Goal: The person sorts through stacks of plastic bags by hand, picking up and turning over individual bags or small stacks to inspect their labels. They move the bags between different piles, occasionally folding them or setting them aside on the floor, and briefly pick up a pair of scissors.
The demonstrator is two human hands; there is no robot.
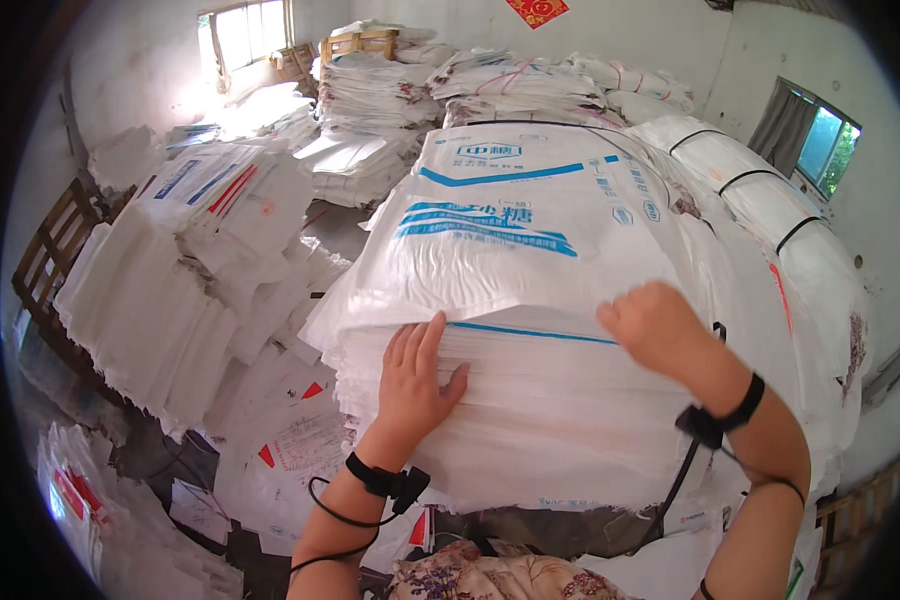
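Note:
A tall stack of flat white woven sacks (530, 390) stands in front of me. The top sack (570, 270) has blue print, and its near edge bulges up a little, baring a blue stripe (530, 332) beneath. My left hand (415, 380) lies against the stack's near side with fingers stretched out, the tips at the top sack's edge. My right hand (658, 325) is closed at the right part of that same edge; its curled fingers hide whatever is in them. Each wrist wears a black strap with a small device, the left one (385, 480) trailing a cable.
Leaning heaps of sacks (160, 310) stand to the left, beside a wooden pallet (45, 270). More piles (370, 110) line the back wall. A long bundle with black bands (750, 180) lies at the right. Loose sacks (290, 440) cover the floor at left.

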